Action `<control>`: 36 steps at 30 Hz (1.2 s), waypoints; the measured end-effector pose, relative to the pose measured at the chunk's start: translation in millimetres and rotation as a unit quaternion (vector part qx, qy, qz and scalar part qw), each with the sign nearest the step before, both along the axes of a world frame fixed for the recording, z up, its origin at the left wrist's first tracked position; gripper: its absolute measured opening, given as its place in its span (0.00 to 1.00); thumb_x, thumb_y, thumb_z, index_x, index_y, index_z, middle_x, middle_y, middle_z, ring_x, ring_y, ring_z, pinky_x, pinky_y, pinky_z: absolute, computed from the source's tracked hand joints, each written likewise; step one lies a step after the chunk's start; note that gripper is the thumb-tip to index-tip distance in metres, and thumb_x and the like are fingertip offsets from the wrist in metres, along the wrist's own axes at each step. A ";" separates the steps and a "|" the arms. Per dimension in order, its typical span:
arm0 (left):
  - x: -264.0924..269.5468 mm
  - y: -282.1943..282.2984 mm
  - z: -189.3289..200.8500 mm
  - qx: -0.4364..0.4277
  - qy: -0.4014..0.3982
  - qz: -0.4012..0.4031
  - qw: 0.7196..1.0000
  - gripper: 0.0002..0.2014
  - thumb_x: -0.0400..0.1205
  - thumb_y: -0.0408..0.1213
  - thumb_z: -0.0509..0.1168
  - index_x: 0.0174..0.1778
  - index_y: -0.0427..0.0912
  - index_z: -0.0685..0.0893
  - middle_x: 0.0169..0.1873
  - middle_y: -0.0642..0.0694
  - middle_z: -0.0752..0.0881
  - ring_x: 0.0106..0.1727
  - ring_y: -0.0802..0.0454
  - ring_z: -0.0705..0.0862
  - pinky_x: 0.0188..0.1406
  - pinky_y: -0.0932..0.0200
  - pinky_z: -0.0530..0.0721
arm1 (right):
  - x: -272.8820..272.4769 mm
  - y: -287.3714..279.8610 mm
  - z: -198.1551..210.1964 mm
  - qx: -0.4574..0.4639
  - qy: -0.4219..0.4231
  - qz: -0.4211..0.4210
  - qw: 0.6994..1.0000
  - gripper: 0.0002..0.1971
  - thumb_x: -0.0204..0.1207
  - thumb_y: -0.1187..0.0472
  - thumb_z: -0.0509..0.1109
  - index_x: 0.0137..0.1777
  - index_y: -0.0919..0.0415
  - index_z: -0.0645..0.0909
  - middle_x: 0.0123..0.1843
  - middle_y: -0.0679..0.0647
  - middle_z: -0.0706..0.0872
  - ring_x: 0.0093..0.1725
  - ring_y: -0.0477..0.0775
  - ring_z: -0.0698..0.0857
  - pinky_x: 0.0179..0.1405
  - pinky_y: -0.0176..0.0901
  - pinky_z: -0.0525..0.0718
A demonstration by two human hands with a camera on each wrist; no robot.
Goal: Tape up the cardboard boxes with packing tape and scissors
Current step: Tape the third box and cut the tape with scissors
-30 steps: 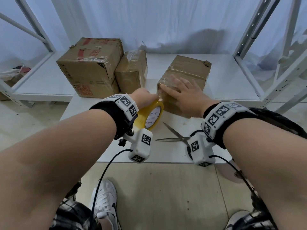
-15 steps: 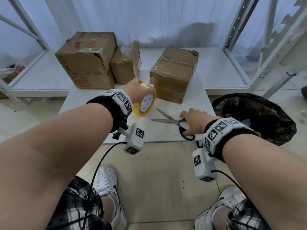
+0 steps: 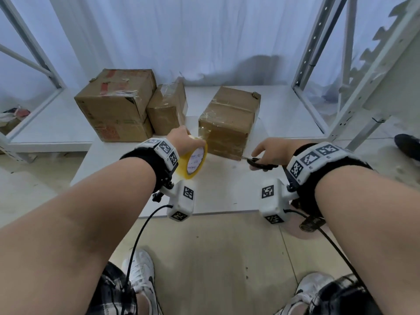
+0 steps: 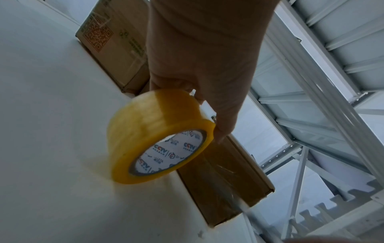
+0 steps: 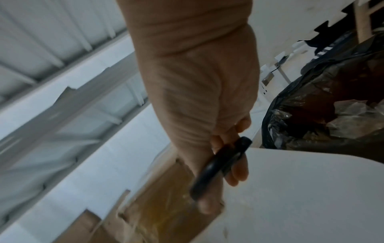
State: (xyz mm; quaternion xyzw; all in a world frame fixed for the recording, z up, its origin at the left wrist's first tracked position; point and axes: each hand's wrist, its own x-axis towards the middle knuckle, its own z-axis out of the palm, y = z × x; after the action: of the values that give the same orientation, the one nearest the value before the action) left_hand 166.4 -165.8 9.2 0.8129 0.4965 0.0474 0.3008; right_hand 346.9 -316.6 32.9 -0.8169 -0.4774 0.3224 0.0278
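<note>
My left hand (image 3: pixel 181 140) grips a yellow roll of packing tape (image 3: pixel 193 162) (image 4: pixel 158 136) just above the white table (image 3: pixel 218 192). A clear strip runs from the roll to the near side of a brown cardboard box (image 3: pixel 229 123) (image 4: pixel 224 177) right behind it. My right hand (image 3: pixel 270 152) holds black-handled scissors (image 3: pixel 259 163) (image 5: pixel 218 166) off the table, blades pointing left toward the box's lower right corner. Fingers curl around the handle loops in the right wrist view. Whether the blades are apart is not visible.
Two more cardboard boxes stand at the back left, a large one (image 3: pixel 116 103) and a smaller taped one (image 3: pixel 167 108). White metal shelving frames (image 3: pixel 322 64) rise on both sides. A black bin bag (image 5: pixel 324 105) sits right of the table. My feet are below the table's front edge.
My right hand left the box, dropped to the scissors lying on the table, picked them up and brought them toward the box's right corner. The left hand kept the tape roll beside the box.
</note>
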 end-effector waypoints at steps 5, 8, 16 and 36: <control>4.3 4.4 -4.7 -0.019 -0.019 -0.001 1.000 0.34 0.79 0.52 0.68 0.75 0.36 0.70 0.70 0.38 0.77 0.67 0.41 0.78 0.64 0.49 0.79 | 7.0 1.2 7.4 0.000 0.077 -0.045 0.996 0.29 0.71 0.37 0.72 0.56 0.64 0.86 0.44 0.54 0.85 0.43 0.50 0.82 0.37 0.35 0.75; 9.3 2.4 -4.9 -0.042 -0.051 0.008 0.998 0.27 0.84 0.51 0.61 0.74 0.36 0.73 0.69 0.38 0.78 0.68 0.41 0.77 0.67 0.50 0.77 | 0.3 7.5 3.4 0.016 0.132 -0.058 0.989 0.29 0.73 0.37 0.69 0.62 0.62 0.82 0.45 0.53 0.82 0.41 0.47 0.79 0.30 0.33 0.71; 11.7 13.6 1.6 -0.108 -0.110 0.122 0.980 0.18 0.88 0.31 0.51 0.74 0.32 0.69 0.69 0.33 0.74 0.68 0.40 0.75 0.63 0.53 0.71 | -2.2 23.7 -6.2 0.011 0.160 -0.043 0.986 0.32 0.70 0.35 0.69 0.62 0.63 0.82 0.43 0.53 0.79 0.38 0.47 0.76 0.31 0.33 0.70; 17.5 33.1 -13.1 -0.134 -0.109 0.115 0.978 0.22 0.80 0.43 0.70 0.63 0.30 0.80 0.56 0.36 0.84 0.53 0.41 0.83 0.55 0.51 0.83 | -1.0 42.0 -19.8 0.087 0.174 -0.031 0.980 0.27 0.59 0.32 0.74 0.49 0.52 0.86 0.39 0.55 0.84 0.37 0.50 0.78 0.36 0.38 0.74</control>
State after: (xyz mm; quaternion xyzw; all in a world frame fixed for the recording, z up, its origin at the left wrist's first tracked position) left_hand 184.0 -132.7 -3.9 0.6931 0.5524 0.1029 0.4516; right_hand 345.9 -274.6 13.2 -0.7571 -0.4661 0.4160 0.1910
